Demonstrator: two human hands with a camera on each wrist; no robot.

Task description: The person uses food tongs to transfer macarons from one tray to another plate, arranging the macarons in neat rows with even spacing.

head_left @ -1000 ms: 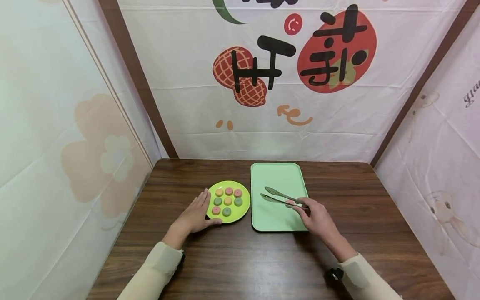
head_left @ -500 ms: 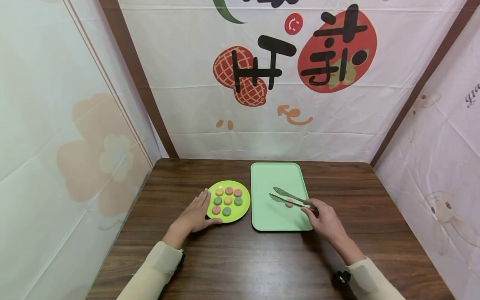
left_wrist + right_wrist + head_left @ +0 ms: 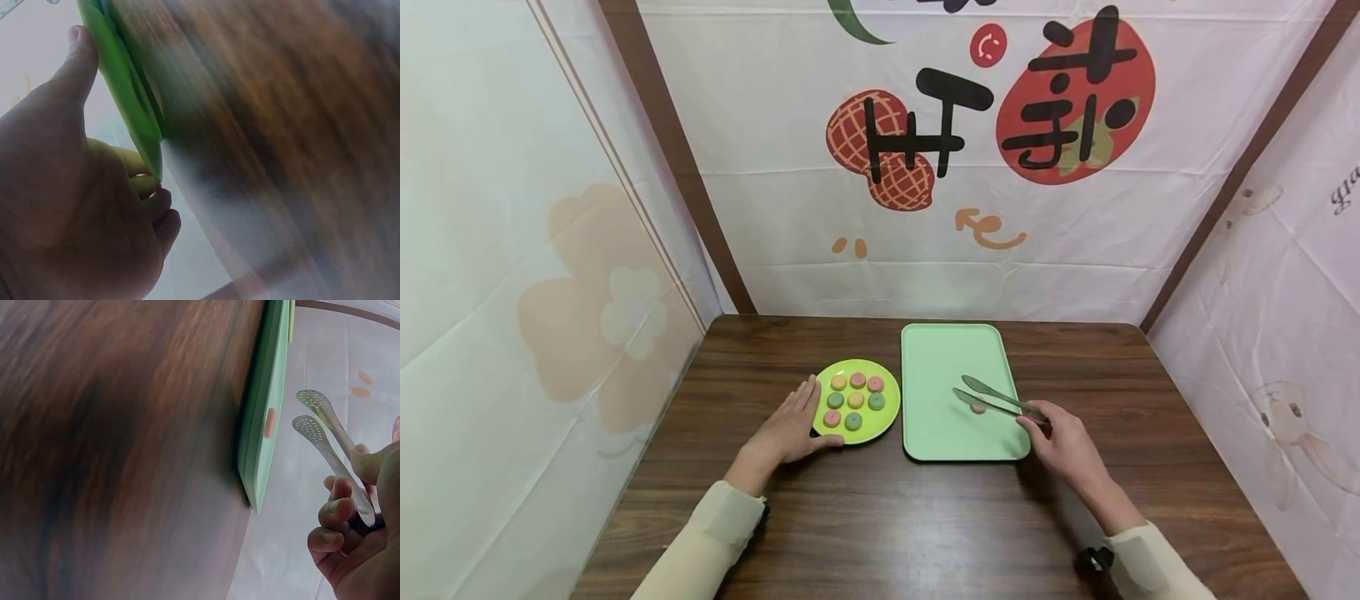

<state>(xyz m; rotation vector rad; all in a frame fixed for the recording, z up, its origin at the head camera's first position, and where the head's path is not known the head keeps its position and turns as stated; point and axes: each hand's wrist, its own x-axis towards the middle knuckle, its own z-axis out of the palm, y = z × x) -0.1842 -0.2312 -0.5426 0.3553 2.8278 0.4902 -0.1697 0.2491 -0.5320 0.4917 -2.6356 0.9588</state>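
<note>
My left hand rests at the near-left rim of a round yellow-green plate, fingers and thumb extended along it. Several small macaron-like discs, pink, yellow and green, such as a yellow disc, lie on the plate. In my right hand I hold metal tongs, whose perforated tips stand apart with nothing between them. Beneath the tongs a single pink disc lies on the pale green tray, partly hidden by one arm of the tongs in the head view.
Plate and tray stand side by side on a dark wooden table, a narrow gap between them. A printed white cloth hangs behind the table's far edge, and more cloth walls flank both sides.
My right hand has drawn the parted tongs to the right over the tray, while the pink disc stays where it lies. My left hand has kept its place at the plate.
</note>
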